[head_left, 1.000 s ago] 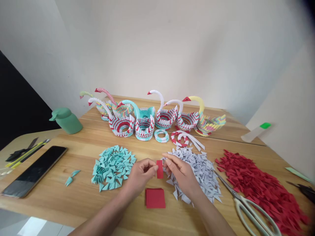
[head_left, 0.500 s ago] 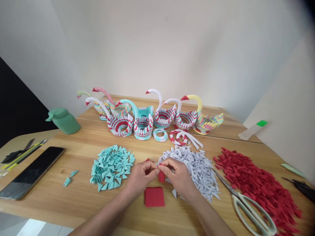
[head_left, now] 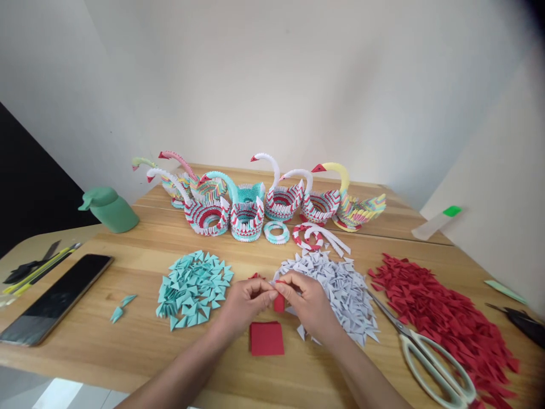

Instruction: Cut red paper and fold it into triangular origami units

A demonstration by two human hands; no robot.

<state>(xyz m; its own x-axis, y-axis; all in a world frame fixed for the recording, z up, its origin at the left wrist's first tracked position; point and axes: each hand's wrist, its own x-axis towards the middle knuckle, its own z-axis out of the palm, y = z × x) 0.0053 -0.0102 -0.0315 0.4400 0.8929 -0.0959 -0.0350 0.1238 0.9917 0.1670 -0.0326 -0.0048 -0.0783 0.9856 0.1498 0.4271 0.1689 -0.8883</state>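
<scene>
Small oblong red paper slip (head_left: 279, 304): pinched between both hands over the middle of the wooden worktop (head_left: 140, 352), its lower end showing below the thumbs, its upper end largely covered.
Left hand (head_left: 251, 300): fingers curled in, thumb and forefinger narrowed on the slip's left edge.
Right hand (head_left: 310, 298): thumb laid across the slip's front, the other fingers bent behind it; no gap shows.
Slip's progress: by my judgement partway shaped, as it looks oblong rather than triangular; the exact crease is hidden.
Flat red paper stack (head_left: 267, 339): rectangular, nearer the person than the slip; these sheets appear left to fold.
Pale grey folded-paper pile (head_left: 340, 289): many finished triangles, just beside and beyond the right hand.
Teal folded-paper pile (head_left: 193, 289): finished triangles too, left of the left hand.
Red folded-paper pile (head_left: 443, 318): a long heap of folded pieces, farther right.
Cream-handled metal scissors (head_left: 414, 339): between the grey and red piles, blades pointing away.
Multicoloured paper swans (head_left: 247, 218): a completed-looking group farthest back, with loose paper rings (head_left: 276, 241) before them.
</scene>
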